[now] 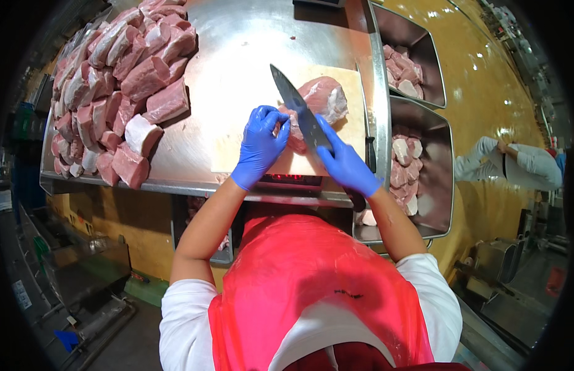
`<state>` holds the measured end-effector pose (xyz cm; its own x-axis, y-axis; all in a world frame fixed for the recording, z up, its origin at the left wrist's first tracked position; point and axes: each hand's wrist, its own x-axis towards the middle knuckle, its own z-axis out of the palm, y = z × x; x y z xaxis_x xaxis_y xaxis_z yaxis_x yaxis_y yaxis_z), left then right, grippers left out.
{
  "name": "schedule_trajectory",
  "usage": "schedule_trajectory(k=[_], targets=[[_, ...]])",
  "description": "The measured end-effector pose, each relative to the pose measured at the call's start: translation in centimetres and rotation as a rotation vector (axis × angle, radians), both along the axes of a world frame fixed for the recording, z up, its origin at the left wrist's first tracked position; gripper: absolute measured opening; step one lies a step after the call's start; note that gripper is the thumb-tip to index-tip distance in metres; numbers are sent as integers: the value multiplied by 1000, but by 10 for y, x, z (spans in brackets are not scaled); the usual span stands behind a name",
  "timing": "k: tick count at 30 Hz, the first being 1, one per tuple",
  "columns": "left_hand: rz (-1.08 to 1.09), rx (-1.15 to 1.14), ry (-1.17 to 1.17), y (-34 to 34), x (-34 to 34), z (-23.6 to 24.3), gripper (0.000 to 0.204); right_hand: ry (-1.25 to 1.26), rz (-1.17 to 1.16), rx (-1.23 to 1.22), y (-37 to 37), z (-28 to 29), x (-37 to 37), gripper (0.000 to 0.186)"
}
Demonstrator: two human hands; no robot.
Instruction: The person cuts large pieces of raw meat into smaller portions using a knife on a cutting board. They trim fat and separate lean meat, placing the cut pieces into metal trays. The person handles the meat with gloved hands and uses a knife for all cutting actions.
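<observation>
A pale cutting board (237,162) lies on the steel table, with a large piece of raw meat (327,98) on it. My right hand (349,166), in a blue glove, is closed round a large knife (293,99), a finger stretched along the blade. The blade crosses in front of the meat, its tip pointing away to the left, and hides part of it. My left hand (261,147), also blue-gloved, has its fingers curled and pinched on a small bit of meat beside a smaller cut portion (294,131). How far that bit reaches under the fingers is hidden.
Many cut meat pieces (129,93) are heaped at the table's left. Two steel bins (438,148) with meat stand along the right edge. A dark-handled tool (370,154) lies beside the board. A red-lit display (293,179) sits under its near edge. Another person (516,164) is far right.
</observation>
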<state>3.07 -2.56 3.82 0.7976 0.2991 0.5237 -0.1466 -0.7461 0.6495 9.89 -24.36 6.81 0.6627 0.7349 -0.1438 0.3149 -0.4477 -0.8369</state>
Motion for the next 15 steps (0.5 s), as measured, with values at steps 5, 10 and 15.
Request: schedule_trajectory(k=[5,10,15], targets=[[35,-22,-66,-3,-6,-13,12,-55,158,-274,-75,21,-36,71],[108,-514,115,24,-7,-13,10,43,244,-359,-121,52,-32,71],[224,-238,-54,40,-13,59,17,190,-125,-185,-134,66,-43,69]])
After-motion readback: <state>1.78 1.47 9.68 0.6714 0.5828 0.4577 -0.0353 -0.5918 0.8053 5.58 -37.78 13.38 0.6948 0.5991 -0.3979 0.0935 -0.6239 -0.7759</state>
